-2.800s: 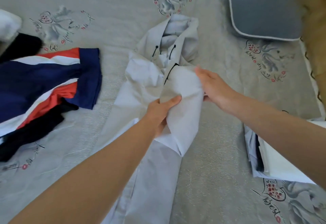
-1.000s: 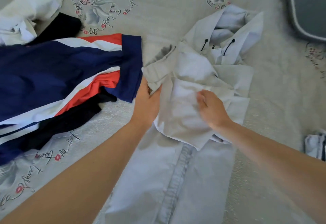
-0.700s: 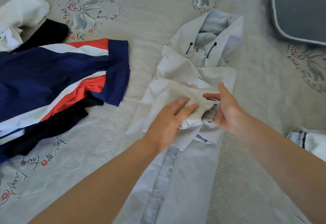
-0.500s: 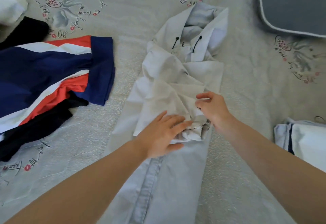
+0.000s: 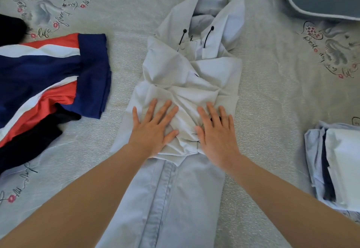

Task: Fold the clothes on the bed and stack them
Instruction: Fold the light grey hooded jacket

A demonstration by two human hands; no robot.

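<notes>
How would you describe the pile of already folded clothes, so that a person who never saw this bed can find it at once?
Start from the pale hooded jacket in the middle of the bed, which both hands press flat. Go to the bed's right edge, level with the right forearm: the folded stack lies there. Unlike the loose navy, red and white garment opposite, it is neat, with white on top.

My pale hooded jacket lies lengthwise mid-frame, hood at the top, sleeves bunched across its chest. A navy, red and white shirt sprawls unfolded at left. The folded stack sits at right.
</notes>
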